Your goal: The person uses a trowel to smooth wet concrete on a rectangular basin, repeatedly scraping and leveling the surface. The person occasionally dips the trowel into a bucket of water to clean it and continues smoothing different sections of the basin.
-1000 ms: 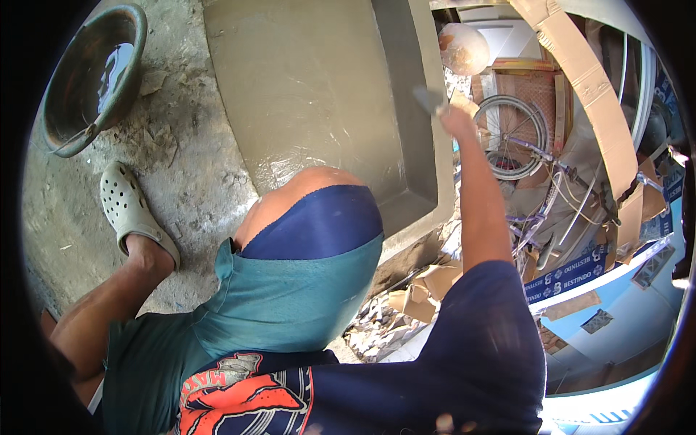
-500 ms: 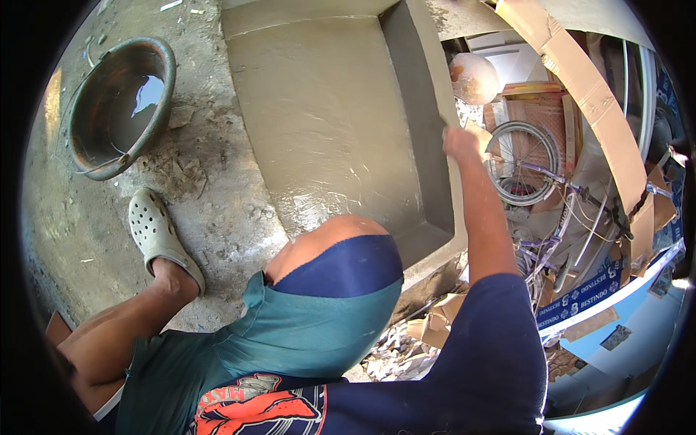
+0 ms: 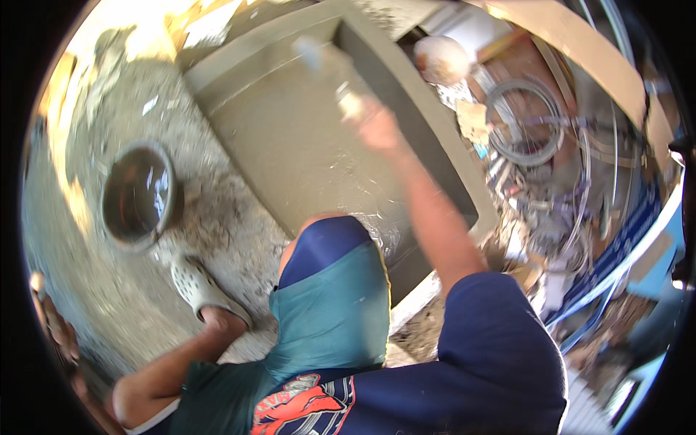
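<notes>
My right hand grips the pale handle of a trowel, its blurred blade raised toward the far end of a grey, wet-cement basin with low rims. At the left edge my left hand, partly cropped and blurred, appears closed around a tan-ended object I cannot make out. My bent knee, in blue and teal cloth, overlaps the basin's near part.
A dark tub with murky water stands left of the basin on rough concrete. My clog-covered foot is below it. To the right lie a bicycle wheel, a whitish round object, cardboard and debris.
My right hand has swung left and upward from the basin's right wall to over its interior with the trowel. My left hand has come into view at the left edge. The camera view has shifted.
</notes>
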The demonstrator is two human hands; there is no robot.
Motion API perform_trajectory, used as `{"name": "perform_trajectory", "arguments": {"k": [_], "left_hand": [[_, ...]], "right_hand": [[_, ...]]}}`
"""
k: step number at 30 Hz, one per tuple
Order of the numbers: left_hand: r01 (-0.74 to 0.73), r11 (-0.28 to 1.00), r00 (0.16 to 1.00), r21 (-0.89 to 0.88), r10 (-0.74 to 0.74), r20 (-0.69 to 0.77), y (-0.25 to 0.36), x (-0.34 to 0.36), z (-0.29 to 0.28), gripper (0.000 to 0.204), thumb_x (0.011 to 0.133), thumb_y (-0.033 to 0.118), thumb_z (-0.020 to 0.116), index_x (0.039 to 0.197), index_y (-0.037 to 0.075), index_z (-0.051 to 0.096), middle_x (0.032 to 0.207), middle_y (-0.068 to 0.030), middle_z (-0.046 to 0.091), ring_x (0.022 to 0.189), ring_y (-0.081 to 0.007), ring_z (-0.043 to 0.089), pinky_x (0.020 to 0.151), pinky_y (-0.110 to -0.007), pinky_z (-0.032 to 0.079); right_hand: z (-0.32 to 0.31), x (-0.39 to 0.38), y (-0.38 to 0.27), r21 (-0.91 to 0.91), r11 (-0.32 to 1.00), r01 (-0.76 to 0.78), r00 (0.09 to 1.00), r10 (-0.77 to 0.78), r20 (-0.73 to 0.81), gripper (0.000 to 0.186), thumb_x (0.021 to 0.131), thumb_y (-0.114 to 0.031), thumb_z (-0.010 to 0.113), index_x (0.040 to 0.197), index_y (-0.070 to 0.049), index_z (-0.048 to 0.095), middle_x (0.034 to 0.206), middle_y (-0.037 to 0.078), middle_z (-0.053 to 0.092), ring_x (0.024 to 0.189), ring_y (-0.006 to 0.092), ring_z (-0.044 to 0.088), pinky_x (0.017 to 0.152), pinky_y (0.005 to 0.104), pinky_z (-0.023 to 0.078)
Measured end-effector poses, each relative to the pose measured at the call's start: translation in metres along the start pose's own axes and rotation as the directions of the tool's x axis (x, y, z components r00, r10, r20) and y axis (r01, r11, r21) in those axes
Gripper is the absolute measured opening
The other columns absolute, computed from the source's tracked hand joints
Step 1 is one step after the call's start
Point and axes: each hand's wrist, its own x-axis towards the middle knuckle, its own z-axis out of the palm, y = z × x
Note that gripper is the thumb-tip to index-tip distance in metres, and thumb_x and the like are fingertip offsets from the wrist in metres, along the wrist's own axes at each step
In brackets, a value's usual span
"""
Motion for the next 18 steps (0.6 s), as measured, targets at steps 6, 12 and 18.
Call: {"name": "perform_trajectory", "arguments": {"k": [6,12,18], "left_hand": [[-0.068,0.996,0.983,0.05,0.075,-0.168,0.0,0.047,-0.009,0.054,0.116,0.034,0.058,0.159,0.001,0.047,0.069,0.0085,0.047,0.042,-0.0047,0.032,0.04,-0.024,0.031],[-0.136,0.794,0.956,0.593,0.263,-0.133,-0.032,0.109,-0.029,0.042,0.111,0.041,0.067,0.143,0.014,0.071,0.089,0.0045,0.065,0.048,-0.0016,0.038,0.042,-0.023,0.026],[0.168,0.855,0.908,0.491,0.06,-0.414,-0.106,0.152,-0.073,0.036,0.112,0.034,0.062,0.142,0.016,0.074,0.11,-0.0123,0.078,0.046,-0.0055,0.041,0.038,-0.026,0.035]], "right_hand": [[0.067,-0.19,-0.035,0.327,0.855,-0.403,0.879,0.262,0.397,0.061,0.095,-0.047,0.075,0.142,-0.011,0.063,0.12,0.028,0.076,0.116,0.0481,0.073,0.1,0.0578,0.058],[0.037,-0.256,0.016,0.469,0.807,-0.359,0.931,0.278,0.235,0.064,0.099,-0.053,0.072,0.144,-0.011,0.061,0.129,0.03,0.073,0.12,0.0489,0.072,0.105,0.0549,0.057],[-0.052,-0.253,0.076,0.242,0.905,-0.35,0.934,0.318,0.162,0.059,0.095,-0.046,0.075,0.139,-0.008,0.065,0.121,0.028,0.076,0.115,0.0476,0.073,0.101,0.0547,0.058]]}}
